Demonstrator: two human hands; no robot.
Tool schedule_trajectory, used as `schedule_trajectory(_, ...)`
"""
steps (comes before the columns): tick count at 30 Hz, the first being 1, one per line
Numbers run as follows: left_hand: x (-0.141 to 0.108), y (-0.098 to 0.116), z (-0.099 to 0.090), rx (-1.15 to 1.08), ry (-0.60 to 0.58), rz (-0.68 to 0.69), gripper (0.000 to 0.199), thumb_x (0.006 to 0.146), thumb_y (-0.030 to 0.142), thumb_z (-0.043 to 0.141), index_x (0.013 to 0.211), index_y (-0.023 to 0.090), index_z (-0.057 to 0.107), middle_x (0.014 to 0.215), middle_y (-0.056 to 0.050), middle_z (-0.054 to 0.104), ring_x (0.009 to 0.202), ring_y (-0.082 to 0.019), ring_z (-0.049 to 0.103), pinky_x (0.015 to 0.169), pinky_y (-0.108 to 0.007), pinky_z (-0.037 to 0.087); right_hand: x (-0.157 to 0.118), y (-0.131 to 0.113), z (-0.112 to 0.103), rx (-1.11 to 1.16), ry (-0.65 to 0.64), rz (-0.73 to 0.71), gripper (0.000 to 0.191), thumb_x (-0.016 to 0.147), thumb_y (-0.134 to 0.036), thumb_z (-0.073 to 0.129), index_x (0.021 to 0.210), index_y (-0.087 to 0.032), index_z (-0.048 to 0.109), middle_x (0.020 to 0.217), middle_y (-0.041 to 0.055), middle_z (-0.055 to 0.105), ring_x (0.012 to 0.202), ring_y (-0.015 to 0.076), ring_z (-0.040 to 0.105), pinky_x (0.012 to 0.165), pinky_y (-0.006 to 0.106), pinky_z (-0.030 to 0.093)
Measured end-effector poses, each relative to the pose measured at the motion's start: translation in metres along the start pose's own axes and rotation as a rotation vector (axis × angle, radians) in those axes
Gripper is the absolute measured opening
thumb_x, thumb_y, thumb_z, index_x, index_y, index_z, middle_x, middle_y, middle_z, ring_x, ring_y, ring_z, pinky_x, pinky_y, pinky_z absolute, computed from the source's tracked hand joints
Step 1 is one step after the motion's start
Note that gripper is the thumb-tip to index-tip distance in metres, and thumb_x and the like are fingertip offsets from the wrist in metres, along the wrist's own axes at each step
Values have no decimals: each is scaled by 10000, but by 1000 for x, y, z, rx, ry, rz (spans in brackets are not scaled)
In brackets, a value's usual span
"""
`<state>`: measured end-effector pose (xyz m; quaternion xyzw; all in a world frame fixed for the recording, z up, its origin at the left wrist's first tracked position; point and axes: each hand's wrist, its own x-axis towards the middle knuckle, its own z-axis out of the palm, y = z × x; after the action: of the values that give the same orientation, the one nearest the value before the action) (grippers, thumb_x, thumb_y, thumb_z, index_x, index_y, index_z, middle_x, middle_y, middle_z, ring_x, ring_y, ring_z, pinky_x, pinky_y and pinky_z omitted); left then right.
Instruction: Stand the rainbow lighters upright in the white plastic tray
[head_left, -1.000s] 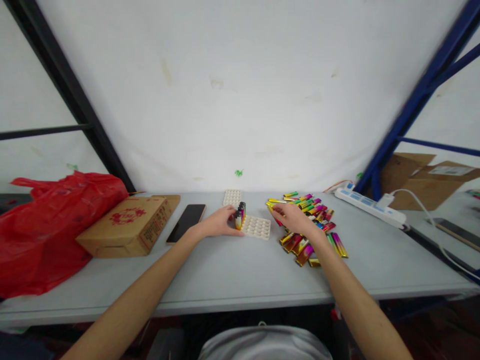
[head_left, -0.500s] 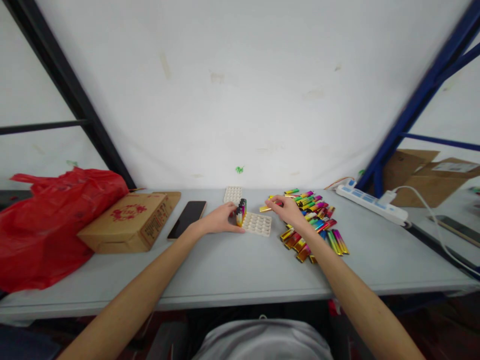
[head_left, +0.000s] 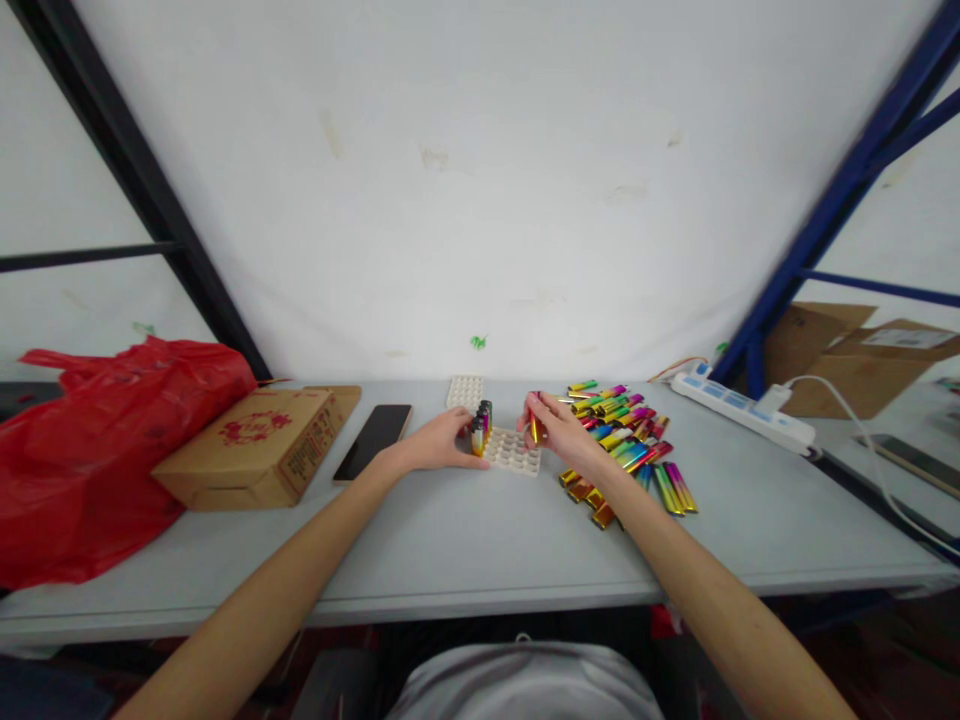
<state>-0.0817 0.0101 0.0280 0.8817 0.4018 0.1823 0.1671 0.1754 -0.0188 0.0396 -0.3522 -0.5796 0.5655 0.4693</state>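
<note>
The right hand [head_left: 561, 430] now pinches one shiny coloured piece [head_left: 535, 428] between thumb and fingertips, and holds it close to upright. Half a second ago the piece in this grip lay nearly level; a second ago the same hand was down at the edge of the loose pile [head_left: 636, 457], which now lies just to the right of the grip. Below the pinch is the right part of the pale pitted tray [head_left: 511, 460]; whether the lower end of the piece touches it cannot be told.

The left hand [head_left: 435, 443] has hardly moved. Its thumb and fingers stand apart around the left side of a short row of upright pieces [head_left: 481, 436], at the tray's left end, across the tray from the right-hand grip. Whether they press on the row or only rest beside it is unclear.

The change seems to matter for the work in hand: the pinched piece is clear of the pile, and its upright pose now roughly matches that of the row. Beyond the grip and to its left lies a second pale tray [head_left: 465, 391], near the wall, untouched by either hand.
</note>
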Motion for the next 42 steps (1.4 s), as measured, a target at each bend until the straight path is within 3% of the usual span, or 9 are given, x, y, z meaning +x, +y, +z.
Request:
schedule_trajectory(5,0,1,-1,14,-11,-10,638,697,712,814,993,172,650,1031,-92,643,939,-285,621,835,-380,506,1,-2,8,-9,9,23,521,808,-731,707,938,-250,553,544,-132,321,416,62,211,387,185,189)
schedule_trajectory(12,0,-1,0,9,-6,-14,625,687,694,832,987,176,653,1037,-88,642,963,-288,620,832,-372,504,6,2,12,-22,105,113,700,857,-872,482,589,-235,373,500,-86,238,413,66,201,410,229,130)
schedule_trajectory(17,0,2,-1,-5,-13,-25,640,687,709,825,990,176,644,1025,-83,634,927,-278,615,820,-372,505,8,5,13,-46,226,177,619,934,-721,435,549,-261,283,470,-75,199,404,78,140,395,248,91)
schedule_trajectory(21,0,3,-1,-3,-5,-21,632,681,705,828,984,180,650,1024,-86,642,939,-284,617,832,-382,503,9,7,13,-73,240,181,498,955,-553,390,559,-268,288,454,-61,219,392,92,156,390,254,107)
schedule_trajectory(26,0,3,-2,-3,-9,-19,614,690,689,827,980,179,646,1026,-87,636,949,-286,620,837,-381,506,7,8,12,-102,191,148,445,937,-501,397,567,-269,310,454,-64,229,392,95,173,389,245,127)
schedule_trajectory(30,0,2,-1,5,6,-14,625,673,701,831,973,181,658,1020,-85,647,946,-297,629,848,-390,507,8,11,10,-90,188,153,511,938,-607,438,576,-254,361,460,-71,247,392,88,193,391,236,146)
schedule_trajectory(33,0,1,-1,4,9,-13,634,672,717,826,972,180,669,1028,-89,657,946,-297,633,848,-388,506,12,15,6,-60,153,164,584,893,-759,481,651,-227,496,488,-81,286,396,84,217,402,230,171)
schedule_trajectory(37,0,-1,1,20,13,1,640,669,731,822,957,178,677,1019,-88,658,947,-293,627,840,-381,498,17,19,-2,-88,86,15,612,868,-785,522,906,-191,665,587,-59,445,463,104,383,462,244,319)
schedule_trajectory(42,0,-2,1,37,7,16,645,670,760,805,919,180,669,985,-82,645,901,-283,618,811,-377,486,14,18,-4,-266,66,-75,552,904,-694,561,1065,-184,697,724,-11,596,649,150,575,618,270,477)
